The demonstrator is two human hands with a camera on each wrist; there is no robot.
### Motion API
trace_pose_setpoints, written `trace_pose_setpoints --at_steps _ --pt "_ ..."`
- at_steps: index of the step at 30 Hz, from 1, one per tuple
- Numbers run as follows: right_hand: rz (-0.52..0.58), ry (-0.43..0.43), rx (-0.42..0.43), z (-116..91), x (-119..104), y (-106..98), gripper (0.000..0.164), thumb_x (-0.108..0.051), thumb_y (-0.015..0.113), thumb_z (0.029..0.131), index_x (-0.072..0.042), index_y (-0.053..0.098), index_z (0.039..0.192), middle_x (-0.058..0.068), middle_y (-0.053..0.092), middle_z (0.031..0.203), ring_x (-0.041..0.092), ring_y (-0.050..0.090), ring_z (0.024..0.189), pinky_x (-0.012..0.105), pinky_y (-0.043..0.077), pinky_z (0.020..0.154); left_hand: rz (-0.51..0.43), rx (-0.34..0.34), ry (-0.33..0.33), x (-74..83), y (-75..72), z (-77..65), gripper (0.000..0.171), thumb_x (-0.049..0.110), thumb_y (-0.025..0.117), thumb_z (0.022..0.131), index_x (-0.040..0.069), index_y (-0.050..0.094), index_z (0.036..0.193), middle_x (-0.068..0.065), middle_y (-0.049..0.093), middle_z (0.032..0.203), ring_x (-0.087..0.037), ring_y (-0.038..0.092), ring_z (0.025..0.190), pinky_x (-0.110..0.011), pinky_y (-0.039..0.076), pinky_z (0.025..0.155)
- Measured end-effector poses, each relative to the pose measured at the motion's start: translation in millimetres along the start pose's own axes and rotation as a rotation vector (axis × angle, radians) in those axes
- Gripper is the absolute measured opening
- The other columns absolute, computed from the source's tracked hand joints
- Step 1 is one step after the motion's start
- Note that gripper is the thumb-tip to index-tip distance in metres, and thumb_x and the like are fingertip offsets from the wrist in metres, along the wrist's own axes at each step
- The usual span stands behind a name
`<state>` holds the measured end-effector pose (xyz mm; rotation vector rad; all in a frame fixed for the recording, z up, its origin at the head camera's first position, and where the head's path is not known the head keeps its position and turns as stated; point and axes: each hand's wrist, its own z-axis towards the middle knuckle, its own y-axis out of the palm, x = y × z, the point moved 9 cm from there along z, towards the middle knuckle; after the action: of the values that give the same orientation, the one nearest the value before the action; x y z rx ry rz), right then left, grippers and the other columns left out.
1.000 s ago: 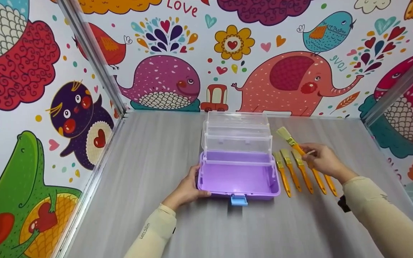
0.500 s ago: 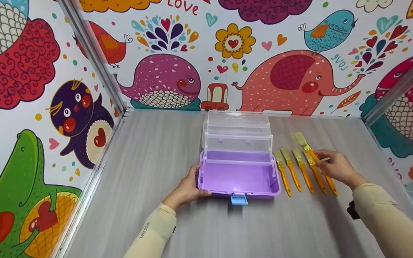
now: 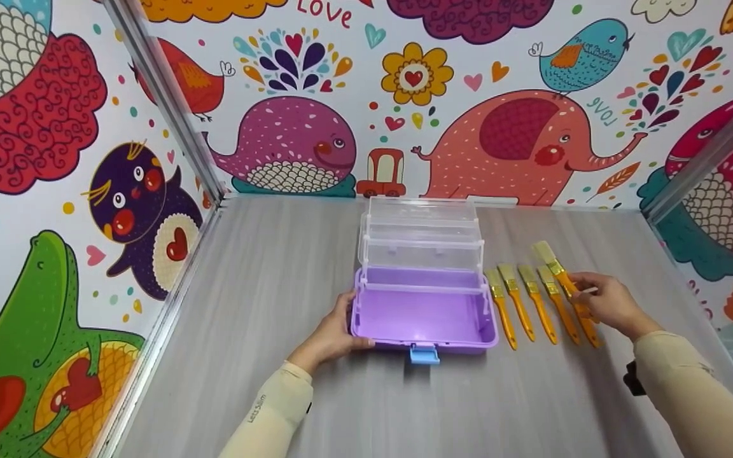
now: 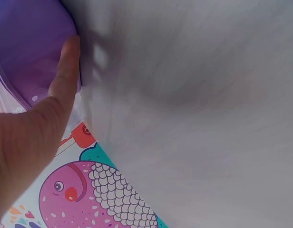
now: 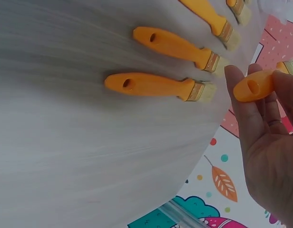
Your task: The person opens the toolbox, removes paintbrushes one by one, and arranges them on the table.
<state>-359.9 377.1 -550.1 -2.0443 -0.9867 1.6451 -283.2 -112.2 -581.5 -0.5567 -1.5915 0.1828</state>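
A purple toolbox (image 3: 420,315) stands on the table with its lid up and raised clear trays (image 3: 424,254) at its back. My left hand (image 3: 331,331) rests at its front left corner, thumb on the front edge. In the left wrist view a straight finger (image 4: 68,66) lies against the purple outer wall. My right hand (image 3: 611,305) pinches a paintbrush (image 3: 556,266) with an orange handle, bristles pointing away. Its handle end (image 5: 251,89) shows between thumb and fingers. Several similar paintbrushes (image 3: 537,312) lie in a row right of the toolbox, beneath and beside the held one.
A light blue latch (image 3: 424,354) hangs down at the toolbox's front. Printed panels enclose the grey table (image 3: 265,267) at the back and both sides, joined by metal corner strips (image 3: 198,152).
My right hand has moved right and slightly toward me with the paintbrush, from near the toolbox to over the rightmost brush of the row. My left hand and the toolbox have not moved.
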Motion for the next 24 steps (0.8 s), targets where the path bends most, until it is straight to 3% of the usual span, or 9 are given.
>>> trace_pose_setpoints --at_steps 16,24 --pt "0.022 0.06 -0.017 -4.9 19.2 -3.2 0.05 -0.011 0.055 0.099 0.003 0.044 0.146 0.029 0.046 0.134 0.044 0.051 0.114 0.048 0.054 0.089 -0.022 -0.011 0.028 2.5 3.7 0.0 0.103 0.007 0.089 0.069 0.002 0.026 0.15 -0.027 0.044 0.145 -0.04 0.046 0.13 -0.053 0.031 0.111" --pt "0.017 0.074 -0.013 -5.2 30.3 -7.0 0.052 -0.014 0.058 0.098 0.001 0.045 0.146 0.027 0.048 0.134 0.039 0.049 0.113 0.042 0.055 0.089 -0.021 -0.002 -0.006 -0.7 1.4 -2.8 0.105 0.009 0.089 0.07 0.006 0.025 0.153 -0.028 0.041 0.149 -0.041 0.043 0.132 -0.054 0.029 0.112"
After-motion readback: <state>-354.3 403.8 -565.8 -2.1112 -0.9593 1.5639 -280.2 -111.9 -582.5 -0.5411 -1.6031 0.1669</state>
